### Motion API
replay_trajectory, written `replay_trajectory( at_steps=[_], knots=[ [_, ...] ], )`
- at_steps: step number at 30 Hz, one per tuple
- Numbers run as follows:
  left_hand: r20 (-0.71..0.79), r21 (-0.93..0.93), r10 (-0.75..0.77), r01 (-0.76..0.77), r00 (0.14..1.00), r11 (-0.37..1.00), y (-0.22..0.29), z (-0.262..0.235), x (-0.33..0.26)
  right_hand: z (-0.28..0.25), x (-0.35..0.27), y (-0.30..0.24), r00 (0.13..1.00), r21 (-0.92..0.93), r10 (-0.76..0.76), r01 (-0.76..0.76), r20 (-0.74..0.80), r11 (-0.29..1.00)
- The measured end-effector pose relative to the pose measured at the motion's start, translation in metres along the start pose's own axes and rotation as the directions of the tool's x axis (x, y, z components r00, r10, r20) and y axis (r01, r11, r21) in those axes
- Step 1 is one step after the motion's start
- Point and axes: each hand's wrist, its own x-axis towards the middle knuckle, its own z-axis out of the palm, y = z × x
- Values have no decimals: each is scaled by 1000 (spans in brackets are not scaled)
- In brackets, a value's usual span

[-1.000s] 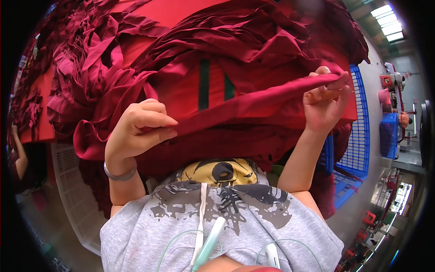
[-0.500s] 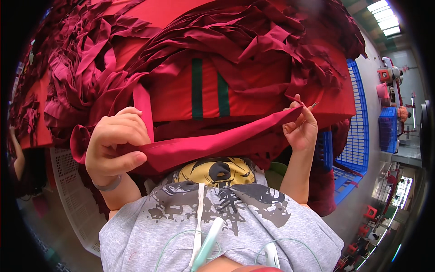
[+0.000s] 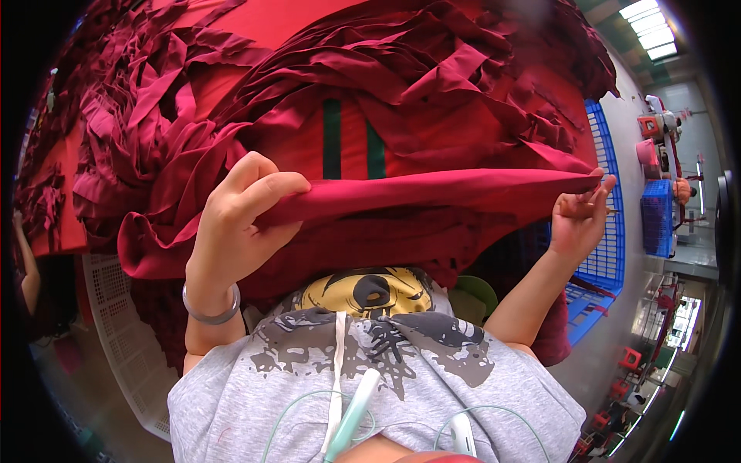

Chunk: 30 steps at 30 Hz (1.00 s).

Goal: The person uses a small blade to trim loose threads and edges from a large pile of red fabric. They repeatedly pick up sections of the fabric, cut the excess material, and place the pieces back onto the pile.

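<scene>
A long strip of dark red cloth (image 3: pixel 432 193) is stretched level between my two hands, just above my chest. My left hand (image 3: pixel 235 224), with a silver bangle on the wrist, is closed around the strip's left part. My right hand (image 3: pixel 580 217) pinches the strip's far right end between thumb and fingers. Behind the strip lies a big heap of dark red cloth pieces (image 3: pixel 432 85) on a red table (image 3: pixel 278 23). A red panel with two green stripes (image 3: pixel 351 139) shows under the heap.
A blue plastic crate (image 3: pixel 606 255) stands to my right and a white crate (image 3: pixel 116 324) at my lower left. Another person's arm (image 3: pixel 27 270) shows at the left edge. Machines and red stools stand on the grey floor at right.
My hands have drawn wider apart, the right one going out to the right, and the red strip is now pulled longer and tauter between them.
</scene>
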Motion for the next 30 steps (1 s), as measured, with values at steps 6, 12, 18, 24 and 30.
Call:
replay_trajectory(
  at_steps=[6,12,18,24,30],
  knots=[
    [-88,-139,-34,21,996,990,-9,4,3,30,37,-15,955,-159,-181,146,-236,976],
    [-282,-471,-256,99,925,876,-17,-15,-5,-26,84,-93,916,-286,-385,340,-117,896],
    [-134,-829,-552,212,823,518,-12,-16,-17,-143,142,-149,944,-493,-32,-142,-329,858],
    [-204,-491,-441,299,874,818,-25,-14,-6,-179,179,-137,839,-712,-257,-201,-480,673],
    [-181,-411,-243,151,953,899,-21,-15,-4,-197,184,-150,792,-657,-359,-70,-494,751]
  ],
)
